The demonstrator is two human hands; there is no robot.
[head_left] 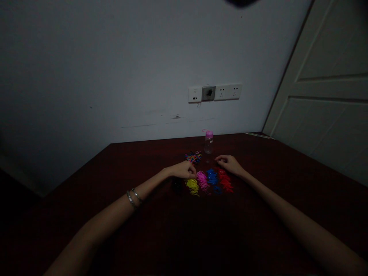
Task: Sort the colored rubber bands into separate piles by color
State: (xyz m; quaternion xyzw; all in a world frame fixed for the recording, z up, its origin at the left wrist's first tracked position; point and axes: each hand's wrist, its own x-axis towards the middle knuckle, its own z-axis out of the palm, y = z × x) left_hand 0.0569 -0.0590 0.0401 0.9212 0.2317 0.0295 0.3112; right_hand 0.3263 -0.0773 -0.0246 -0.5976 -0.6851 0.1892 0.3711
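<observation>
Small heaps of thin bands lie on the dark red table: yellow (193, 186), pink (203, 181), blue (212, 176), red (225, 181) and a dim black one (177, 185). A mixed-colour heap (193, 156) is behind them. My left hand (183, 170) is over the top of the yellow heap, fingers curled together; whatever they pinch is too small to make out. My right hand (229, 165) rests at the far end of the red heap, its fingers bent and close together, with their contents hidden.
A clear bottle with a pink lid (209, 142) stands behind the heaps. The table (138, 161) meets a pale wall (100, 76) with sockets (228, 92). A panelled door (324, 103) is at the right.
</observation>
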